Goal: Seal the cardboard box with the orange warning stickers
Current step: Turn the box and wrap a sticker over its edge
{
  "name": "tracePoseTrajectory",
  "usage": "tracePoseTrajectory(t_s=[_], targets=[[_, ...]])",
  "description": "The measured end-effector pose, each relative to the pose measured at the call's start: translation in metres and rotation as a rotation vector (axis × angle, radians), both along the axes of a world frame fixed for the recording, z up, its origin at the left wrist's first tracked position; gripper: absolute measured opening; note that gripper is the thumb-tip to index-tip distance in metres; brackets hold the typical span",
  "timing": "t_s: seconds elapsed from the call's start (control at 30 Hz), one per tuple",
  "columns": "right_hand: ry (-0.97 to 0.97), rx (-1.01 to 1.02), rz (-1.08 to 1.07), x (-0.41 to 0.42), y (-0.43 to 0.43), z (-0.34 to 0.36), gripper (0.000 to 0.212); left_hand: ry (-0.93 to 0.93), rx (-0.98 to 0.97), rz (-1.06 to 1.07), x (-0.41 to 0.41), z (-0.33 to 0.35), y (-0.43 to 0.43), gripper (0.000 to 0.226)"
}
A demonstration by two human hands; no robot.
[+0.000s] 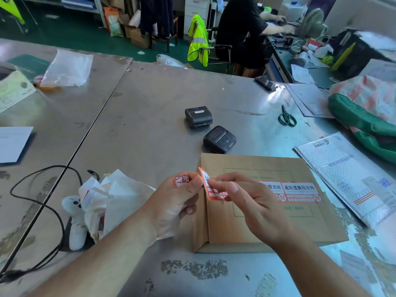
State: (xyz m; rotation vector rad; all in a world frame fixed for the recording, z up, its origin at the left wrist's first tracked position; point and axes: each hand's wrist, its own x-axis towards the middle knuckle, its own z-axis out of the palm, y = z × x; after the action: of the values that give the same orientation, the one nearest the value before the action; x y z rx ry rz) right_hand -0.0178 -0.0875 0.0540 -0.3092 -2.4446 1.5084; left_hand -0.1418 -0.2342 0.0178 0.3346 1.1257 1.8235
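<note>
**Holding one orange sticker (214,195) over the cardboard box (321,224)**

The box lies on the metal table (150,116), at 4 o'clock from the picture's middle; the right hand (252,202) pinches the sticker above the box's 9 o'clock edge; the left hand (177,202) curls round a crumpled paper (182,180), its thumb just beside the sticker; two stickers (297,192) sit on the lid; two black printers (219,139) stand at the box's 12 o'clock.

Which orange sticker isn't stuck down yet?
The sticker pinched between left hand and right hand over the box's left end; the other stickers lie flat on its top.
</note>
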Motion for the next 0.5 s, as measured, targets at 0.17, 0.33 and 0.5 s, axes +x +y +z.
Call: tracePoseTrajectory(t_s=[0.17, 0.33, 0.5], targets=[[0.011, 0.063, 0.015, -0.0001, -0.0033, 0.0033, 0.045, -0.012, 0.019, -0.011, 0.0004, 0.0001, -0.0040, 0.056], [0.014, 0.112, 0.045, 0.0028, -0.0050, 0.0063, 0.043, -0.031, 0.013, -0.002, 0.0017, 0.0003, -0.0037, 0.067], [-0.007, 0.137, 0.072, 0.0045, -0.0041, 0.0078, 0.045, -0.032, -0.002, 0.012, 0.0029, -0.0010, -0.0021, 0.069]])
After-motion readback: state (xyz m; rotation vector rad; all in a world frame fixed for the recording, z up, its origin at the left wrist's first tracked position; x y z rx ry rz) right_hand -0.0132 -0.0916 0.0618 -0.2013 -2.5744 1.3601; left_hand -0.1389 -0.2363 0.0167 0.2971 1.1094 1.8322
